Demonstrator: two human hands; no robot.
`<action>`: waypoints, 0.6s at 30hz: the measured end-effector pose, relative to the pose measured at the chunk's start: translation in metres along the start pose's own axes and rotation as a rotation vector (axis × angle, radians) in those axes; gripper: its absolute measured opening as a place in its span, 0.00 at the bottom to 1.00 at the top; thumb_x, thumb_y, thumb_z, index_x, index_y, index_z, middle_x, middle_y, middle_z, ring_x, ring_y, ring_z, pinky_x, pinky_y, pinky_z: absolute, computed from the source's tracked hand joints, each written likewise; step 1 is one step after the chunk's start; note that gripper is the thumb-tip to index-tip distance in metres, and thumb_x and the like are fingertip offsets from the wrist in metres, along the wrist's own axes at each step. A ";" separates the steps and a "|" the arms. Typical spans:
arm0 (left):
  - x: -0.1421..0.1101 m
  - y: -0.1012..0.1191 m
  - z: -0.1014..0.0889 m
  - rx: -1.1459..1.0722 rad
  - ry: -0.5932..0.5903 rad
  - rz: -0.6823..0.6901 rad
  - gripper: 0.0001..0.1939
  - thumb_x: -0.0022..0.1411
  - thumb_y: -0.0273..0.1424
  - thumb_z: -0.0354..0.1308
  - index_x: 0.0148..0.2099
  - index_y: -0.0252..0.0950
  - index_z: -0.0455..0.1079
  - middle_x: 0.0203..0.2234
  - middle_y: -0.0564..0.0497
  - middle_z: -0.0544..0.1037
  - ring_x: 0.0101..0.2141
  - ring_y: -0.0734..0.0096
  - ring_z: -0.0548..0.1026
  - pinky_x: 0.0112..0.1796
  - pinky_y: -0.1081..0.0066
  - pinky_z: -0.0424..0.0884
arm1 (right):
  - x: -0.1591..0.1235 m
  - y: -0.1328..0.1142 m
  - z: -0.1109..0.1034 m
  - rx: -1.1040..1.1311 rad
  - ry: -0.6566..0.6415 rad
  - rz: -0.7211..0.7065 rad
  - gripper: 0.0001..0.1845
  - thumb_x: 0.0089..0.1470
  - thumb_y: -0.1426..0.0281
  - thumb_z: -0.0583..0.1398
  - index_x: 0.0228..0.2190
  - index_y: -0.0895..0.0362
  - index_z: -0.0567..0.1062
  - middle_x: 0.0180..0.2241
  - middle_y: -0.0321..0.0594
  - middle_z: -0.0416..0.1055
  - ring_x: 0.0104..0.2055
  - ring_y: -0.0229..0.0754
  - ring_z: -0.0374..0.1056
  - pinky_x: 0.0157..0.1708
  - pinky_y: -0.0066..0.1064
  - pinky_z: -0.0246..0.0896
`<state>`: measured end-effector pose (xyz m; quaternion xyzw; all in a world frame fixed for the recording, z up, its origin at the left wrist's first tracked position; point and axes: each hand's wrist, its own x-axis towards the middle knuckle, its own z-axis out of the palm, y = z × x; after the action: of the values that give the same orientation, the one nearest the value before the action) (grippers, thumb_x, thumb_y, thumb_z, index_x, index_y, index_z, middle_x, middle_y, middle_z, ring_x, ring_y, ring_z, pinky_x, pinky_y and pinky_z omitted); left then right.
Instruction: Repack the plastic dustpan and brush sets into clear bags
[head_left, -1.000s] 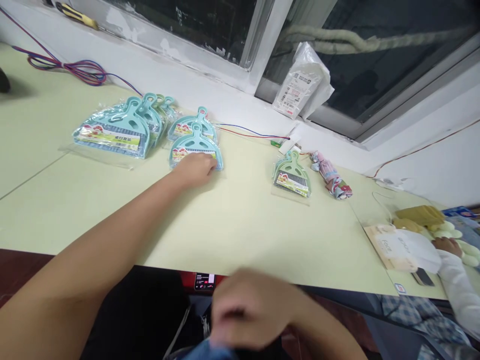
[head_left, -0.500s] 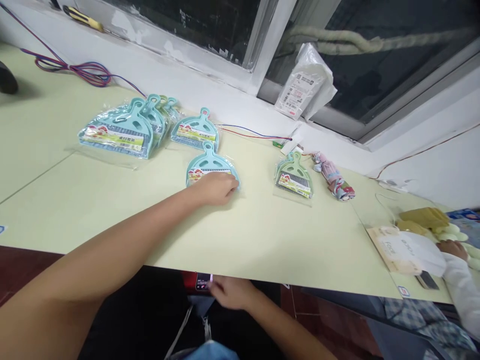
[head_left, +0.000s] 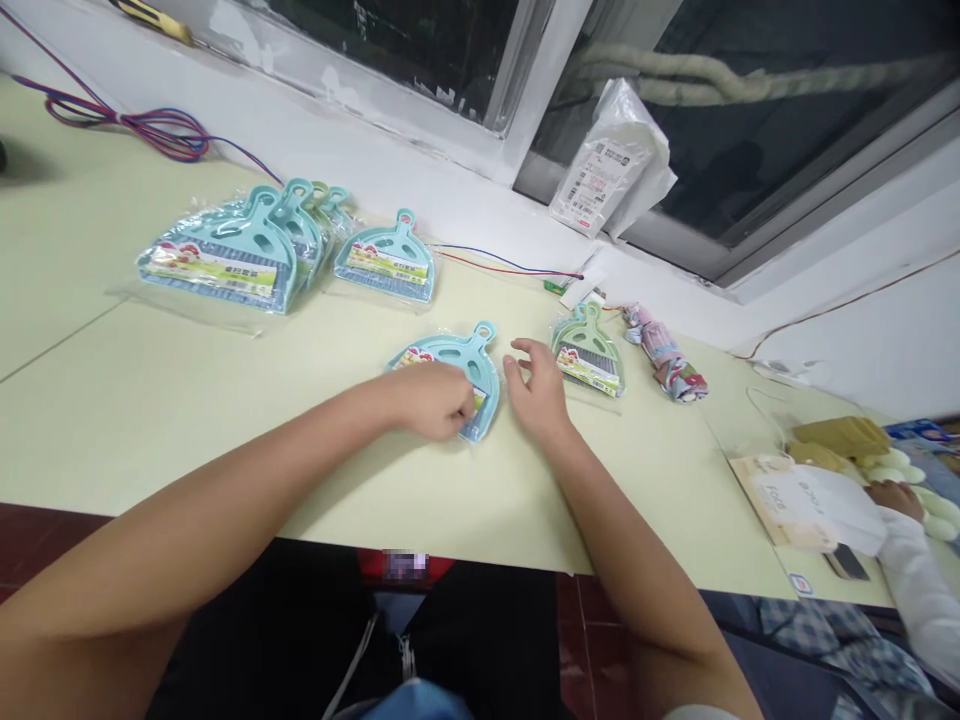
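Note:
A light-blue dustpan-and-brush set [head_left: 481, 372] in a clear plastic bag lies on the table in front of me, its handle pointing up and to the right. My left hand [head_left: 436, 400] is closed over its lower middle, hiding much of the label and brush; the fingertips are tucked out of sight. Just right of the set, my right hand [head_left: 538, 392] holds nothing, with thumb and fingers apart. Beyond the right hand lies a green bagged dustpan set [head_left: 592, 350], overlapping a blue one.
Several bagged sets [head_left: 232, 255] are piled at the left, beside a single blue set [head_left: 390, 258]. A folded patterned umbrella-like bundle [head_left: 664, 350] lies right. At far right, a co-worker's hand [head_left: 896, 497] is near a tissue pack [head_left: 780, 500]. Cables [head_left: 161, 135] run along the wall.
My right hand has left the phone on my lap and come up over the table. The blue set under my left hand has slid towards me and turned clockwise.

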<state>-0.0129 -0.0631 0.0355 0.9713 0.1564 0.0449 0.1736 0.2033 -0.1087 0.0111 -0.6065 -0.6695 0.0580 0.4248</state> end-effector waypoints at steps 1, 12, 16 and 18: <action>-0.003 -0.004 -0.008 0.013 -0.004 -0.088 0.11 0.52 0.26 0.54 0.19 0.40 0.66 0.19 0.49 0.75 0.22 0.65 0.69 0.27 0.63 0.58 | -0.003 0.011 0.009 -0.016 -0.040 0.007 0.18 0.65 0.61 0.56 0.51 0.57 0.72 0.54 0.54 0.72 0.57 0.51 0.67 0.56 0.46 0.66; -0.036 -0.056 -0.045 -0.314 -0.227 -0.824 0.14 0.53 0.37 0.59 0.19 0.39 0.72 0.24 0.44 0.82 0.24 0.59 0.80 0.29 0.66 0.73 | -0.022 0.005 0.018 -0.013 -0.184 0.202 0.17 0.62 0.58 0.58 0.47 0.56 0.76 0.39 0.43 0.79 0.36 0.43 0.73 0.42 0.36 0.67; -0.039 -0.069 -0.044 -0.205 -0.223 -0.913 0.14 0.51 0.36 0.60 0.17 0.39 0.71 0.20 0.43 0.80 0.24 0.57 0.79 0.32 0.63 0.74 | -0.023 0.001 0.007 -0.096 -0.226 0.245 0.23 0.65 0.53 0.54 0.26 0.54 0.74 0.26 0.39 0.77 0.30 0.42 0.71 0.36 0.33 0.64; -0.039 -0.071 -0.046 -0.122 -0.191 -0.924 0.13 0.50 0.35 0.60 0.16 0.39 0.71 0.19 0.44 0.79 0.24 0.57 0.79 0.32 0.62 0.72 | -0.021 0.002 0.003 -0.098 -0.175 0.296 0.24 0.65 0.50 0.55 0.25 0.54 0.72 0.25 0.40 0.77 0.30 0.42 0.72 0.34 0.32 0.64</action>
<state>-0.0763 0.0026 0.0528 0.7877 0.5525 -0.1176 0.2459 0.2011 -0.1249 -0.0025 -0.7111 -0.6093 0.1400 0.3216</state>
